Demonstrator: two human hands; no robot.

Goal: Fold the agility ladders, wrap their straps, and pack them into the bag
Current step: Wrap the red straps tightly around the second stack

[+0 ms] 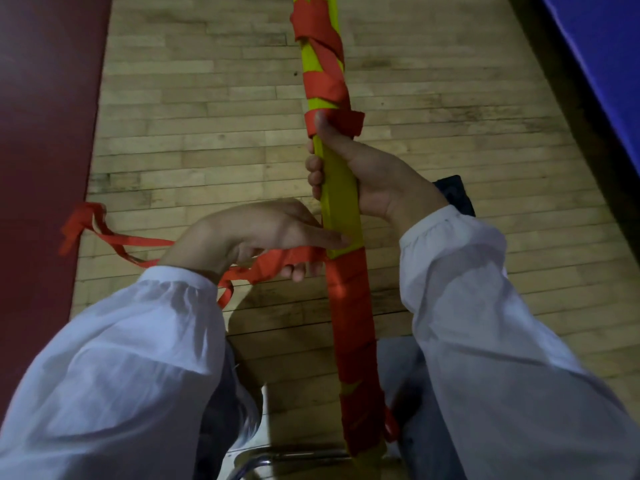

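Observation:
A folded bundle of yellow ladder rungs (341,199) runs from the top of the view down between my knees. Orange strap (349,306) is wound tightly round its near part and loosely round its far part. My right hand (367,174) grips the bare yellow middle, thumb pressed on a strap loop. My left hand (273,233) holds the free orange strap (277,266) against the bundle's left edge, index finger lying on the yellow. The loose strap tail (86,223) trails left across the floor.
Wooden gym floor (194,133) lies below. A dark red mat (41,133) borders the left, a blue mat (602,57) the top right. A dark object (455,192) shows behind my right wrist. A metal chair frame (277,459) sits at the bottom.

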